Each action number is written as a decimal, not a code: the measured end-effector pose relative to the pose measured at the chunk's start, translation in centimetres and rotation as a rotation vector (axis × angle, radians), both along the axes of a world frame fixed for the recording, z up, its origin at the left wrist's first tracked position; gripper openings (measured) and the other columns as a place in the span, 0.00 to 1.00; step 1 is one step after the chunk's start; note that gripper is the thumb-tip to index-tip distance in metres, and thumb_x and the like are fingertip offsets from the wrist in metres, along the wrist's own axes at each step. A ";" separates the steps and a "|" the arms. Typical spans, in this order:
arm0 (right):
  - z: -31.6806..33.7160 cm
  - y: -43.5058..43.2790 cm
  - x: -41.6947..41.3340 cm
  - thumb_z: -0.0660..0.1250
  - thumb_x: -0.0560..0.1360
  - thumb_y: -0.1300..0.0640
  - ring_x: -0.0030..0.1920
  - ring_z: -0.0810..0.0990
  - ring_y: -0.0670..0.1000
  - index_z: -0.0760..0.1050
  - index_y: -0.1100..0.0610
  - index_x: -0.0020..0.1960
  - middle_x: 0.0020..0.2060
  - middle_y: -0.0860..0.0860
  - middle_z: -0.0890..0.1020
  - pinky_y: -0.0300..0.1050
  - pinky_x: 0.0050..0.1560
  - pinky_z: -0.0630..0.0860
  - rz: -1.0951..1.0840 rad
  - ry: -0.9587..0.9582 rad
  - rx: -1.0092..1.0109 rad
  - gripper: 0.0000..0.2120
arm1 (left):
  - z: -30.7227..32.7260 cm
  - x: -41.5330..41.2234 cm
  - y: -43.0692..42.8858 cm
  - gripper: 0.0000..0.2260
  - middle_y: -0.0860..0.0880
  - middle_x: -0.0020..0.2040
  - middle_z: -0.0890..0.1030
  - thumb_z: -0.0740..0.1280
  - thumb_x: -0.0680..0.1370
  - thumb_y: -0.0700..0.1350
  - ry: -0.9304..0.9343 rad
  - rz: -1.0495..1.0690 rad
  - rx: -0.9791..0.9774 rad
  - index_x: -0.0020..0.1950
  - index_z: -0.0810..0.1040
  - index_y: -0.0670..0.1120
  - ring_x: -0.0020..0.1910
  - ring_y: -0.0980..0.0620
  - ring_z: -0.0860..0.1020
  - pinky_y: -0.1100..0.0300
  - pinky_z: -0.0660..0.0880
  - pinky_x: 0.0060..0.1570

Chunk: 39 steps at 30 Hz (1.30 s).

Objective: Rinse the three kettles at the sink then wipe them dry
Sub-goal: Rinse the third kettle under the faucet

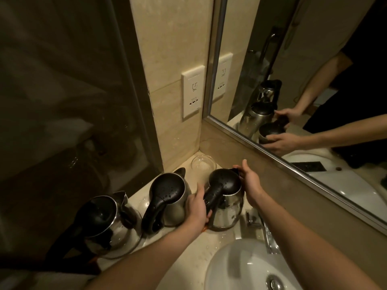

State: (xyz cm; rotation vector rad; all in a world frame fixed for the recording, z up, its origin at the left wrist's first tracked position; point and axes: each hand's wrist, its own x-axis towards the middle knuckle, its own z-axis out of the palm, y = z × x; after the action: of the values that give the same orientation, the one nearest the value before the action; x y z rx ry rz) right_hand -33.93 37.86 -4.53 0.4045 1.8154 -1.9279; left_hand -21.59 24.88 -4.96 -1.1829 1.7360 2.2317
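Three steel kettles with black lids and handles stand in a row on the beige counter (213,239). My left hand (196,208) grips the black handle of the right kettle (227,210), which is wet with drops. My right hand (249,181) rests against that kettle's spout side, fingers spread on it. The middle kettle (170,197) stands just left of my left hand, also beaded with water. At the counter's near left end is the left kettle (102,222). The white sink (247,268) lies at the lower right.
A clear glass bowl (203,163) sits in the counter's back corner. A chrome tap (263,227) stands behind the sink. On the tiled wall is a white socket plate (193,92). A mirror (303,76) runs along the right; a glass partition (62,101) is on the left.
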 end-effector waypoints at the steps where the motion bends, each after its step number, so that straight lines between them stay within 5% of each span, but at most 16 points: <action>1: 0.2 0.1 0.4 0.54 0.83 0.40 0.55 0.80 0.52 0.78 0.57 0.55 0.52 0.54 0.83 0.49 0.57 0.71 0.001 0.008 0.010 0.23 | 0.4 0.3 -0.3 0.28 0.43 0.34 0.75 0.56 0.81 0.66 0.012 -0.015 -0.001 0.51 0.74 0.40 0.25 0.51 0.75 0.66 0.66 0.19; 5: 1.5 0.3 2.8 0.54 0.83 0.41 0.52 0.79 0.51 0.76 0.55 0.53 0.50 0.52 0.82 0.48 0.57 0.70 -0.035 0.045 0.016 0.20 | 2.1 2.1 -1.2 0.26 0.48 0.25 0.72 0.56 0.81 0.64 0.095 -0.108 -0.015 0.38 0.71 0.44 0.19 0.54 0.70 0.63 0.66 0.21; 10: 3.5 0.1 6.3 0.55 0.83 0.40 0.56 0.79 0.53 0.75 0.56 0.57 0.56 0.54 0.82 0.51 0.60 0.70 -0.099 0.074 -0.002 0.20 | 4.6 5.2 -1.9 0.25 0.47 0.25 0.73 0.58 0.83 0.61 0.205 -0.211 -0.087 0.35 0.74 0.44 0.23 0.52 0.70 0.62 0.67 0.25; 14: 4.7 0.6 9.1 0.55 0.83 0.41 0.61 0.76 0.55 0.71 0.59 0.69 0.62 0.55 0.78 0.53 0.63 0.69 -0.134 0.091 -0.019 0.26 | 6.3 7.5 -2.2 0.22 0.47 0.27 0.73 0.59 0.84 0.57 0.265 -0.313 -0.133 0.37 0.75 0.43 0.24 0.53 0.71 0.64 0.68 0.26; 18: 5.4 1.4 12.1 0.54 0.83 0.39 0.58 0.74 0.55 0.71 0.56 0.69 0.55 0.52 0.77 0.56 0.61 0.69 -0.159 0.095 -0.006 0.25 | 7.1 9.9 -2.1 0.22 0.48 0.28 0.75 0.59 0.83 0.58 0.269 -0.410 -0.149 0.42 0.77 0.42 0.25 0.53 0.72 0.63 0.71 0.30; 23: 5.2 3.3 15.6 0.54 0.80 0.34 0.58 0.74 0.53 0.72 0.53 0.67 0.59 0.53 0.78 0.57 0.66 0.69 -0.209 0.146 0.103 0.27 | 6.8 11.7 -2.0 0.24 0.48 0.31 0.78 0.58 0.82 0.61 0.244 -0.575 -0.117 0.49 0.79 0.41 0.32 0.51 0.76 0.58 0.76 0.44; 35: 5.7 8.6 20.4 0.52 0.84 0.42 0.51 0.75 0.49 0.69 0.58 0.64 0.51 0.51 0.76 0.46 0.43 0.69 -0.309 0.248 0.192 0.21 | 5.8 13.8 2.1 0.23 0.47 0.34 0.79 0.57 0.83 0.58 0.249 -0.814 -0.128 0.53 0.78 0.38 0.35 0.50 0.76 0.54 0.75 0.49; 39: 4.6 9.6 20.8 0.51 0.83 0.39 0.56 0.74 0.52 0.69 0.55 0.65 0.54 0.52 0.77 0.51 0.55 0.68 -0.297 0.226 0.188 0.23 | 5.4 14.2 2.6 0.22 0.47 0.33 0.78 0.56 0.84 0.57 0.224 -0.831 -0.073 0.53 0.78 0.40 0.34 0.51 0.76 0.58 0.75 0.46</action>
State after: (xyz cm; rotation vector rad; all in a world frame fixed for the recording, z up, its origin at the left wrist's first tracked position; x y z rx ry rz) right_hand -13.08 47.42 0.07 0.5654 2.1984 -2.0735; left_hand -7.41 27.51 0.40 -0.1210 1.9011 1.8139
